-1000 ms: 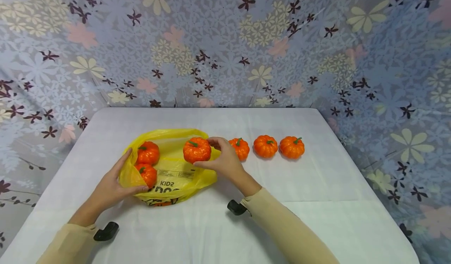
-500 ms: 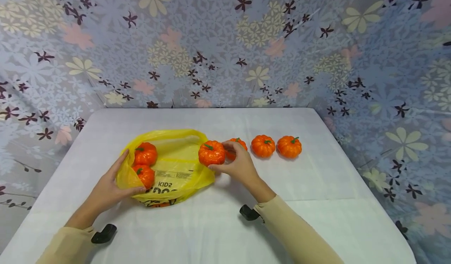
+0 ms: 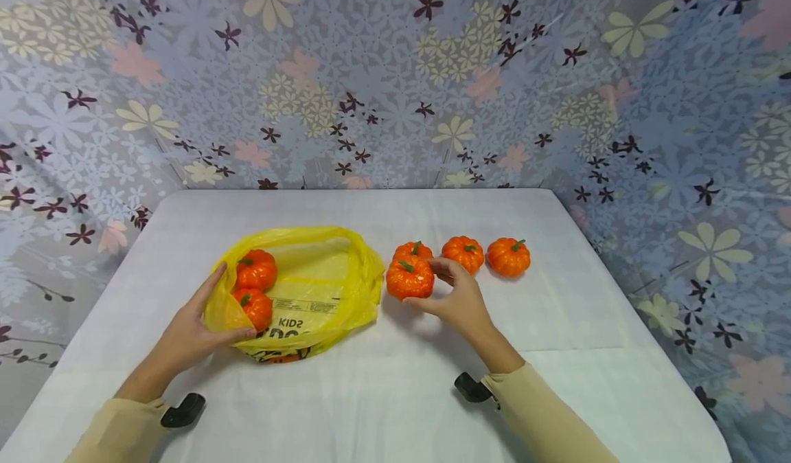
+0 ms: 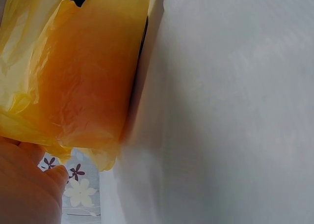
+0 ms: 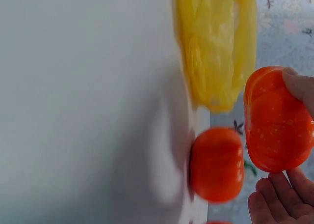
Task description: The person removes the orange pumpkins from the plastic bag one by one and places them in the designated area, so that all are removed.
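Observation:
My right hand [image 3: 466,305] holds a small orange pumpkin [image 3: 410,279] with a green stem, thumb on one side and fingers on the other. This pumpkin is raised off the table, as the right wrist view shows, with another pumpkin [image 5: 217,165] beyond it. At the left, my left hand [image 3: 188,332] grips the side of a yellow plastic bag [image 3: 358,291], its thumb along the near rim. The bag lies with its mouth open. Inside it, at the left, are two pumpkins, a far one [image 3: 256,269] and a near one [image 3: 255,309]. An orange shape shows through the plastic in the left wrist view.
Right of the bag, three pumpkins stand in a row: one [image 3: 413,249] partly behind the held one, a middle one [image 3: 463,253] and a right one [image 3: 509,257]. A white cloth [image 3: 346,408] covers the table. Flowered fabric [image 3: 395,78] hangs behind it.
My right hand has carried its pumpkin rightward from over the bag's mouth to in front of the row. The bag's right edge is now uncovered. My left hand has stayed on the bag.

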The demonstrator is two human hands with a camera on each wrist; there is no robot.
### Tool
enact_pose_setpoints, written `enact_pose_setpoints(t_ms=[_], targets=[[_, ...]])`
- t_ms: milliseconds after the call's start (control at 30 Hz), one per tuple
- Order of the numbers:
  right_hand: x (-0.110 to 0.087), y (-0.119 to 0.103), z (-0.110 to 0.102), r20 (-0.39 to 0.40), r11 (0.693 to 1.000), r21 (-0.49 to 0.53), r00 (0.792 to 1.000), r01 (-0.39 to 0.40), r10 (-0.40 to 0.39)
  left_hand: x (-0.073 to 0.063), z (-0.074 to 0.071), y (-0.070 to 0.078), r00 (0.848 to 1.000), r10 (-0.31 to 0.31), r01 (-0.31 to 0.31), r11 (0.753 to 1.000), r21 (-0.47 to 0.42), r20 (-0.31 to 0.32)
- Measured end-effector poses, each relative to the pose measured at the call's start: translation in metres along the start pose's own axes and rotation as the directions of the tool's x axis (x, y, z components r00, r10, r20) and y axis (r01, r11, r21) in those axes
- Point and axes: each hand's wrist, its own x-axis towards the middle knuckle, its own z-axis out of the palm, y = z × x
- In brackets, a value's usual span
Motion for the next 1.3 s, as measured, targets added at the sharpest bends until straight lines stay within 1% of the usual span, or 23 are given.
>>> enact_pose_setpoints(t_ms=[133, 333, 567, 733, 967, 1133, 1300], targets=[[-0.008, 0.010, -0.016, -0.026, 0.999, -0.027, 0.999, -0.038, 0.037, -0.001, 0.001, 0.000, 1.000, 0.000, 0.000, 1.000, 0.000, 0.001], [-0.017, 0.028, -0.035, -0.055, 0.996, -0.059, 0.997, -0.064, 0.061, -0.003, 0.003, 0.000, 1.000, 0.003, -0.003, 1.000, -0.013, 0.000], [-0.032, 0.046, -0.061, -0.084, 0.988, -0.095, 0.990, -0.119, 0.111, -0.005, 0.005, 0.001, 1.000, -0.006, 0.006, 1.000, -0.001, 0.004], [-0.041, 0.054, -0.085, -0.105, 0.974, -0.131, 0.979, -0.185, 0.172, -0.005, 0.006, 0.001, 1.000, 0.004, -0.004, 1.000, 0.005, -0.005], [-0.052, 0.064, -0.119, -0.159, 0.949, -0.166, 0.957, -0.269, 0.244, -0.007, 0.007, 0.002, 1.000, -0.013, 0.013, 1.000, -0.003, -0.010], [-0.060, 0.072, -0.134, -0.178, 0.935, -0.180, 0.945, -0.306, 0.275, -0.006, 0.008, 0.003, 1.000, -0.005, 0.005, 1.000, -0.009, -0.010], [-0.063, 0.078, -0.142, -0.186, 0.928, -0.197, 0.942, -0.315, 0.280, -0.006, 0.008, 0.005, 1.000, -0.002, 0.002, 1.000, -0.007, -0.009]])
